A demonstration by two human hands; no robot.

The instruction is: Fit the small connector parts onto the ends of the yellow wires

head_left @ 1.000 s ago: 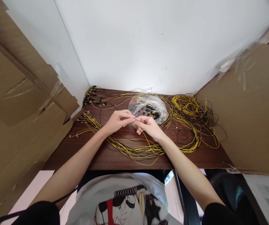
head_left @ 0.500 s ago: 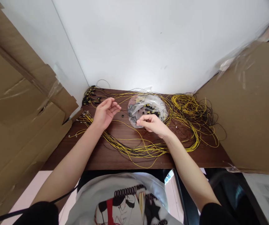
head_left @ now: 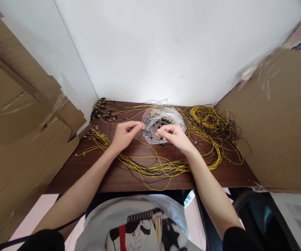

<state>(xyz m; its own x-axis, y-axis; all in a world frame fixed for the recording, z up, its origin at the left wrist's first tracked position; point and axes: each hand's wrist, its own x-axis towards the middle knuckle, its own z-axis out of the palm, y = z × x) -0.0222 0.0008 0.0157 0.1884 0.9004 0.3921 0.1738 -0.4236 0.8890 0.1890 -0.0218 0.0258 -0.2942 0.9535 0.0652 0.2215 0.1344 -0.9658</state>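
the left hand (head_left: pixel 124 136) and the right hand (head_left: pixel 177 138) are apart, facing each other a little above the table (head_left: pixel 108 188), each with thumb and forefinger drawn toward a pinch. a thin dark strand may run between the fingertips, but it is too fine to be sure, so i cannot tell what either hand clamps. the yellow and black wire bundle (head_left: pixel 153 171) curves across the table on the near side of the hands, and the clear plastic bag (head_left: pixel 176 116) of small black parts (head_left: pixel 164 121) lies just beyond the right hand, its near edge between the two.

for this fine work, a light pinch close to the very end of a strand probably serves best, since a limp wire bends away if gripped far back. one hand should stay steady while the other does the aligning. it seems wise to lift a single strand clear of the bundle, pulling gently so that the tangled coil (head_left: pixel 201 115) at the right does not snag, and to keep the loose black parts from rolling off.
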